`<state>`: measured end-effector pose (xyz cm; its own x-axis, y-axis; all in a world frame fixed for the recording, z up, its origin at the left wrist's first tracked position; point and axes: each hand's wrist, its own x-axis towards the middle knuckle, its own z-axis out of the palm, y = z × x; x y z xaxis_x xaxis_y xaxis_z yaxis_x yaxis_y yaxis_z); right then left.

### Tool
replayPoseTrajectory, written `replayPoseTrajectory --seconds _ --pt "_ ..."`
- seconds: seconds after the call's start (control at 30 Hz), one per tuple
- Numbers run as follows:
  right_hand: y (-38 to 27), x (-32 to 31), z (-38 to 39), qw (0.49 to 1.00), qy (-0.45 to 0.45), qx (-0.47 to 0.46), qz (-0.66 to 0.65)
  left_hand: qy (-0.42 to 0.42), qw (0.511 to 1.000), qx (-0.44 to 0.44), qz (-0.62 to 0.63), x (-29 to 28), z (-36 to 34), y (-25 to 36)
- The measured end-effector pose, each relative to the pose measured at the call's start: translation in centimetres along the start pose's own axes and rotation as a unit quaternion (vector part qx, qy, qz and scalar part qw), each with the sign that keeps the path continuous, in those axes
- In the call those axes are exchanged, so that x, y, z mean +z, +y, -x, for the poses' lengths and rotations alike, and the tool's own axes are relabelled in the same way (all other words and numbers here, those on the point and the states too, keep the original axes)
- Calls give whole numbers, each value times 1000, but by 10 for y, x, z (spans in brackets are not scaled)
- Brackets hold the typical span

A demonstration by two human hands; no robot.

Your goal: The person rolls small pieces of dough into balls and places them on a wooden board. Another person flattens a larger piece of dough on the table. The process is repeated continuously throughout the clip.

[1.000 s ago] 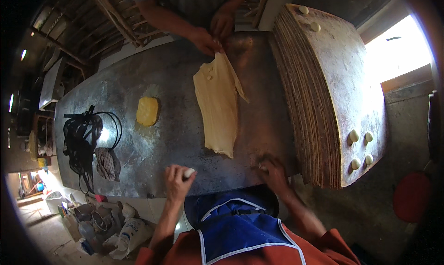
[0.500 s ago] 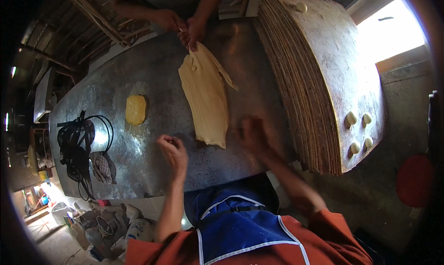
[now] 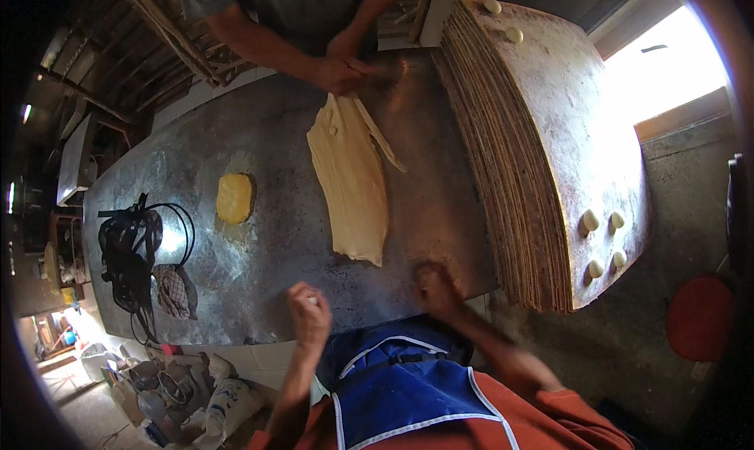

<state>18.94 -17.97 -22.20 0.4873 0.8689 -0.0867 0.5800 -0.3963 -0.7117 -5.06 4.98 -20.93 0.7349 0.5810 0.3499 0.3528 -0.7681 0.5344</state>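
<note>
A long flat sheet of pale dough (image 3: 351, 187) lies on the metal table, with a thin strip split along its right side. Nearer to me than its front end, my left hand (image 3: 311, 312) is closed, a small pale lump that looks like dough showing between its fingers. My right hand (image 3: 437, 291) is to the right at the table's near edge, in shadow and slightly blurred. Its fingers are curled, and what they hold, if anything, is hidden. A co-worker's hands (image 3: 345, 69) are together just beyond the dough's far end.
On the left lie a yellow block of fat (image 3: 234, 198), black straps (image 3: 126, 250) and a checked cloth (image 3: 173, 290). A tall stack of boards (image 3: 554, 167) at right bears several small dough balls (image 3: 589, 221). Containers and bags (image 3: 232, 403) crowd the floor at lower left.
Both my hands have drawn back toward my body, away from the dough sheet. The co-worker's hands have come off the sheet's far end and shifted to the right.
</note>
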Motion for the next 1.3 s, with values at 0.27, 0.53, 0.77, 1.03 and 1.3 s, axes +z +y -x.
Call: replayPoseTrajectory --seconds 0.27,0.53,0.77,1.03,1.3 --pt "-28 6 -8 998 29 20 56 -54 991 -117 -33 -17 -14 -1" --pt "-10 -16 38 976 142 -46 158 -445 878 171 -30 -85 -112 61" --pt "-111 -190 120 979 111 -69 -154 -183 834 451 261 9 -258 368" --pt "-53 -389 202 699 705 28 112 -376 783 430 246 188 -265 573" --pt "-60 -330 196 712 683 161 23 -283 808 414 310 82 -286 488"
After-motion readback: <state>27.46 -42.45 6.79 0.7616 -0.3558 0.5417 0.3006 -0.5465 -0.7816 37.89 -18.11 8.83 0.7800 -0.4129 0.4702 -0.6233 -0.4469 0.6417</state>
